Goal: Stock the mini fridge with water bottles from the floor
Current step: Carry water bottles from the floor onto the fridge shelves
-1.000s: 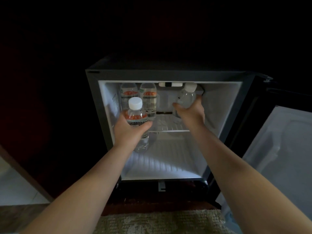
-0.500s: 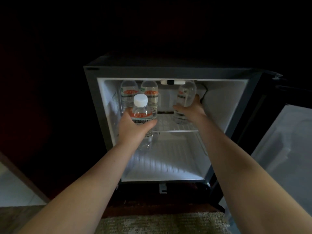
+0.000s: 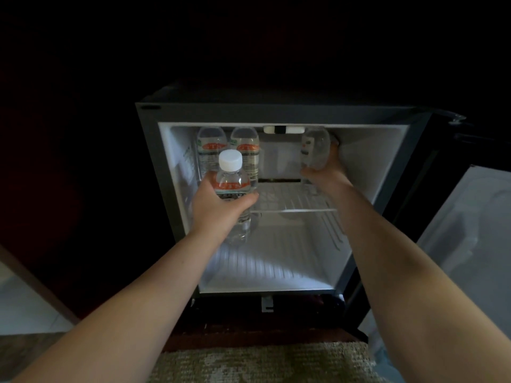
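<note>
Before two shelved bottles (image 3: 211, 146), left hand (image 3: 218, 210) grips a bottle (image 3: 232, 183); right hand (image 3: 327, 172) grips another (image 3: 315, 149).

Dim guest room, most likely in a hotel, or else a bedroom at home.
A mini fridge (image 3: 276, 113) sits low in a dark cabinet (image 3: 83, 217) at the centre of the frame, its door (image 3: 470, 230) swung open at the right. Two of the same water bottle (image 3: 213, 150) stand on its wire shelf. Patterned carpet (image 3: 262, 363) runs along the bottom edge.
</note>
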